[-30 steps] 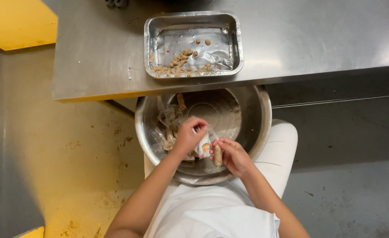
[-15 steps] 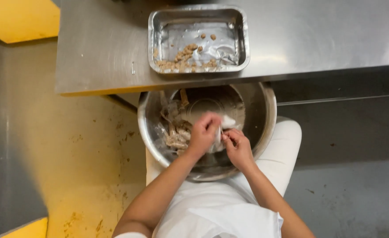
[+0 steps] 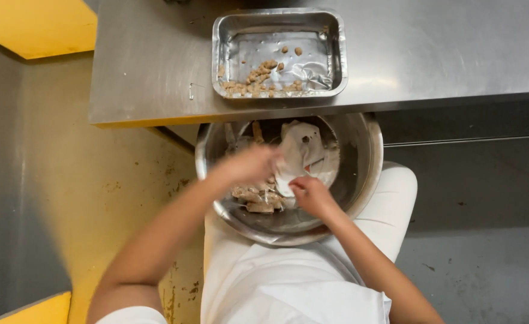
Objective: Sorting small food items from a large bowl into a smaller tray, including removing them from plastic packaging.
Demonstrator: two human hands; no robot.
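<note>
A large round steel bowl rests on my lap, half under the steel table's edge. Inside it lie brown food pieces and a crumpled whitish wrapper. My left hand, blurred, is over the bowl's left side and touches the wrapper's left edge. My right hand is lower in the bowl, fingers pinched on the wrapper's bottom edge. Whether the left hand grips the wrapper is unclear from the blur.
A rectangular foil tray with several small brown chunks sits on the steel table just above the bowl. A yellow floor strip lies to the left, a grey floor to the right. My white trousers fill the bottom.
Both hands moved up in the bowl. The white wrapper has been pulled open and lifted toward the bowl's far side; the small brown piece earlier at my right fingers is gone from view.
</note>
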